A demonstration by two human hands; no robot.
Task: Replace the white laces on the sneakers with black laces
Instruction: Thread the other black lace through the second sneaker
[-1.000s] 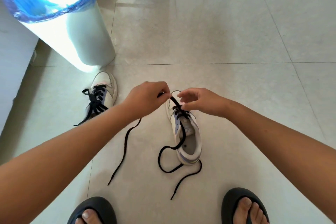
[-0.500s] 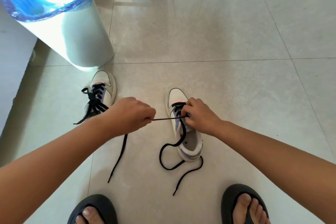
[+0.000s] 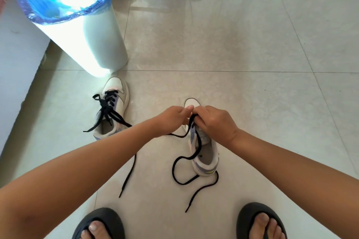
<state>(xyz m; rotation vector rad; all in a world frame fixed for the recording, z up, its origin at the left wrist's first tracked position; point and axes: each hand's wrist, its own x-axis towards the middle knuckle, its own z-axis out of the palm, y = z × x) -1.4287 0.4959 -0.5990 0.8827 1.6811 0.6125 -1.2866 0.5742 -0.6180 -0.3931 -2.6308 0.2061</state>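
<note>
Pale glossy tiled floor (image 3: 252, 44) lies open to the right and beyond the near white sneaker (image 3: 204, 153). On the left, a tall white bin with blue plastic liner (image 3: 83, 31) stands just behind the black-laced white sneaker (image 3: 114, 106), narrowing that side. A white wall (image 3: 13, 60) closes the far left. Loose black lace (image 3: 180, 169) loops on the floor beside the near sneaker. Two black sandals (image 3: 99, 223) bound the near edge.

Sneakers (image 3: 205, 153), bin (image 3: 81, 31) on tiles (image 3: 252, 64)
</note>
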